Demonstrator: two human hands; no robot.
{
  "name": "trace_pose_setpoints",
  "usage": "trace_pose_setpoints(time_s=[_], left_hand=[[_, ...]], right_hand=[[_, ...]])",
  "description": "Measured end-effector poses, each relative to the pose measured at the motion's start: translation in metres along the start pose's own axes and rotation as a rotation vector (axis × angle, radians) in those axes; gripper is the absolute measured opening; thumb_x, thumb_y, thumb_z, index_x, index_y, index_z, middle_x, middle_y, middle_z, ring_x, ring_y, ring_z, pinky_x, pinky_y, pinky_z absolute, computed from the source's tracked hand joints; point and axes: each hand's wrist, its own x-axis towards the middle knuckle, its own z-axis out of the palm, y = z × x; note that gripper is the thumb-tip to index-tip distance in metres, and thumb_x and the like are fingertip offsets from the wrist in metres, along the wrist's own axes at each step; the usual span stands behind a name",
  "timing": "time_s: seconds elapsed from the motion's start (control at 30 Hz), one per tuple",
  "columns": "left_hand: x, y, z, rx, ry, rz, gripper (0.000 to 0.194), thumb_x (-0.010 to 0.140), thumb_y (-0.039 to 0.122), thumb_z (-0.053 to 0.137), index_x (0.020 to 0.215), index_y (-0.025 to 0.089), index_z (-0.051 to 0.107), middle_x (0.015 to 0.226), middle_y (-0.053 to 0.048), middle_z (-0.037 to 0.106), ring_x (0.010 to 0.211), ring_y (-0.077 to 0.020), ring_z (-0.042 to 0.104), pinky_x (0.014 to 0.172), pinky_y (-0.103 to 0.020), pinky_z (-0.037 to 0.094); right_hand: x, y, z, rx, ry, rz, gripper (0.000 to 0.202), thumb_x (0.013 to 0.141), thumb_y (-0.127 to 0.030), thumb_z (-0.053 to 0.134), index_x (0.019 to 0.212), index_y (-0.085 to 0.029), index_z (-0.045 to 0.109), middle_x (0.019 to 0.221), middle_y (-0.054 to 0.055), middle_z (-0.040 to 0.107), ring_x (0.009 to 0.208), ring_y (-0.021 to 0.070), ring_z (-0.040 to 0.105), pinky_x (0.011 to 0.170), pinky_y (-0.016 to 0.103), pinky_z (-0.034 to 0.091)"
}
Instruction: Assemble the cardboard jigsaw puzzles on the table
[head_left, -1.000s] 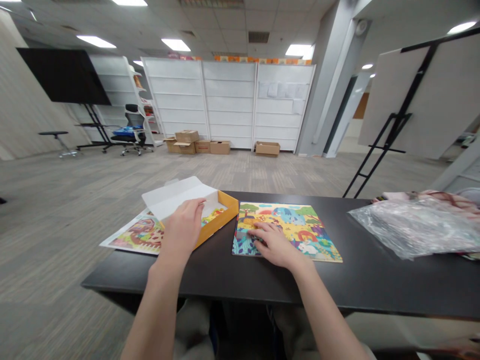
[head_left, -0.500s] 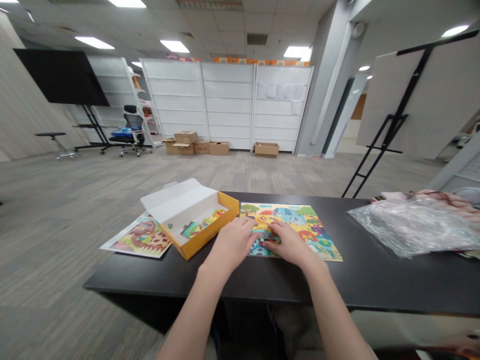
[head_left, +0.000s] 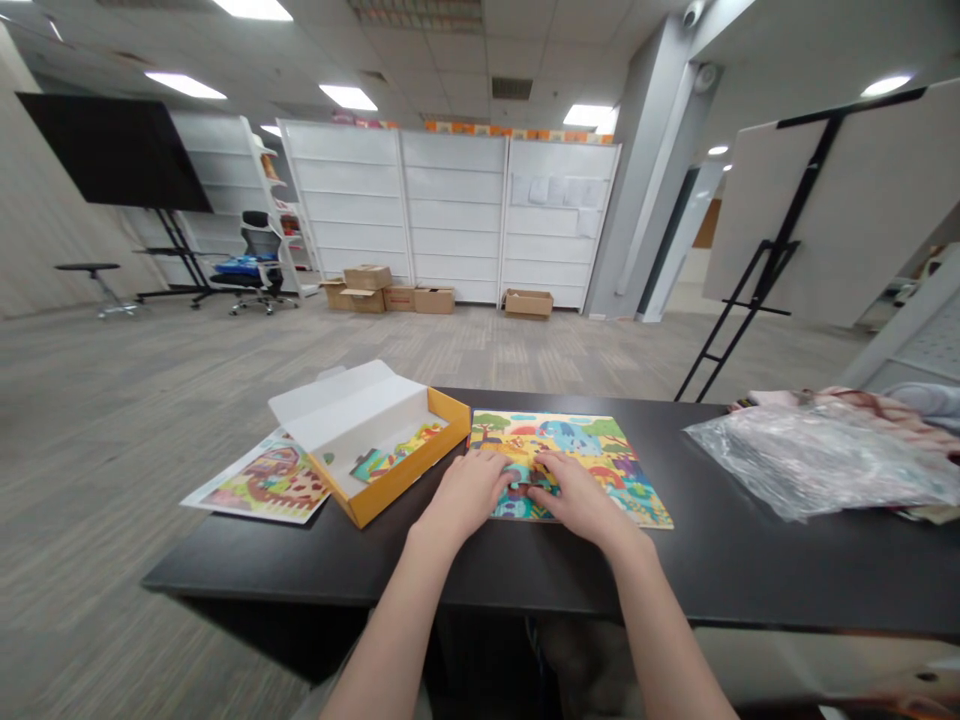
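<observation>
A colourful animal jigsaw puzzle lies flat on the black table, with an elephant and trees in its picture. My left hand is over its near left part, fingers curled and thumb at a small teal puzzle piece. From the other side my right hand reaches the same piece with bent fingers and thumb. The fingers partly cover the piece, and whether it sits flush in the puzzle is hard to see. Left of my hands is an open yellow box with several joined puzzle pieces inside.
A printed picture sheet lies partly beneath the box at the table's left end. Clear plastic wrapping and folded cloth rest on the right of the black table. Beyond stand cardboard boxes and a board stand.
The view has shifted slightly, so the table's things appear a little lower and further left. My two hands stay over the same part of the puzzle, with small finger movements.
</observation>
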Motion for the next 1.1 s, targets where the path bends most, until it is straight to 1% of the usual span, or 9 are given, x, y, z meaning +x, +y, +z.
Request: trace_pose_setpoints(time_s=[0.1,0.17,0.33,0.47,0.63,0.73,0.83,1.0,1.1], left_hand=[[-0.001,0.002,0.003,0.023,0.026,0.019,0.035,0.094,0.045,0.061,0.12,0.022,0.064,0.129,-0.012,0.066,0.12,-0.0306,0.059,0.098,-0.044,0.047],[0.0,0.002,0.006,0.041,0.035,0.019,0.04,0.092,0.046,0.063,0.124,0.021,0.062,0.132,-0.012,0.065,0.123,-0.0322,0.056,0.098,-0.046,0.046],[0.005,0.002,0.011,0.06,0.019,0.011,0.037,0.098,0.042,0.054,0.127,0.02,0.06,0.133,-0.013,0.065,0.126,-0.032,0.055,0.099,-0.046,0.046],[0.007,0.003,0.011,0.049,0.024,-0.002,0.04,0.104,0.04,0.039,0.133,0.019,0.057,0.131,-0.014,0.067,0.125,-0.0306,0.057,0.099,-0.044,0.047],[0.007,0.012,0.005,0.082,0.077,-0.059,0.04,0.106,0.033,0.032,0.137,0.019,0.055,0.126,-0.013,0.07,0.115,-0.0272,0.065,0.093,-0.038,0.051],[0.008,0.019,0.0,0.069,0.099,-0.141,0.035,0.105,0.032,0.038,0.132,0.022,0.059,0.122,-0.01,0.072,0.105,-0.0261,0.071,0.085,-0.035,0.054],[0.009,0.021,-0.002,-0.04,0.134,-0.18,0.029,0.101,0.033,0.049,0.122,0.023,0.066,0.116,-0.008,0.075,0.1,-0.0245,0.073,0.084,-0.034,0.055],[0.012,0.018,0.003,-0.245,0.286,-0.143,0.019,0.089,0.023,0.062,0.106,0.021,0.072,0.107,-0.005,0.078,0.098,-0.0223,0.073,0.089,-0.033,0.055],[0.012,0.009,-0.001,-0.394,0.4,-0.064,0.015,0.085,0.019,0.065,0.097,0.021,0.073,0.101,-0.003,0.078,0.091,-0.0191,0.073,0.088,-0.03,0.056]], right_hand=[[0.001,0.0,0.001,-0.011,0.016,0.017,0.024,0.089,-0.026,0.066,0.111,-0.019,0.065,0.124,0.013,0.066,0.119,0.0268,0.06,0.104,0.042,0.046],[0.001,-0.001,0.002,-0.011,0.018,0.013,0.021,0.089,-0.025,0.066,0.109,-0.018,0.066,0.124,0.014,0.066,0.119,0.0264,0.06,0.104,0.042,0.045],[-0.001,-0.002,0.001,0.014,0.016,0.003,0.015,0.09,-0.024,0.065,0.103,-0.017,0.066,0.123,0.014,0.066,0.12,0.0256,0.06,0.105,0.04,0.045],[-0.001,-0.003,0.001,0.0,0.031,0.018,0.02,0.088,-0.018,0.065,0.108,-0.017,0.066,0.126,0.015,0.065,0.122,0.0259,0.059,0.107,0.04,0.045],[-0.001,-0.004,0.001,0.007,0.016,0.01,0.017,0.088,-0.019,0.067,0.105,-0.017,0.068,0.125,0.015,0.065,0.121,0.0256,0.06,0.107,0.04,0.045],[-0.001,-0.004,0.001,0.018,0.015,0.004,0.017,0.089,-0.02,0.067,0.106,-0.017,0.069,0.126,0.015,0.065,0.121,0.0258,0.06,0.107,0.041,0.045],[-0.001,-0.002,0.003,0.026,0.018,-0.003,0.02,0.091,-0.021,0.064,0.11,-0.018,0.069,0.128,0.015,0.064,0.121,0.0262,0.06,0.107,0.043,0.045],[-0.002,0.0,0.004,0.026,0.017,0.004,0.021,0.092,-0.023,0.064,0.111,-0.016,0.069,0.131,0.017,0.062,0.124,0.0269,0.058,0.109,0.043,0.044],[-0.002,-0.002,0.003,0.02,0.01,0.003,0.017,0.092,-0.024,0.065,0.106,-0.016,0.07,0.13,0.016,0.063,0.124,0.0267,0.059,0.109,0.042,0.044]])
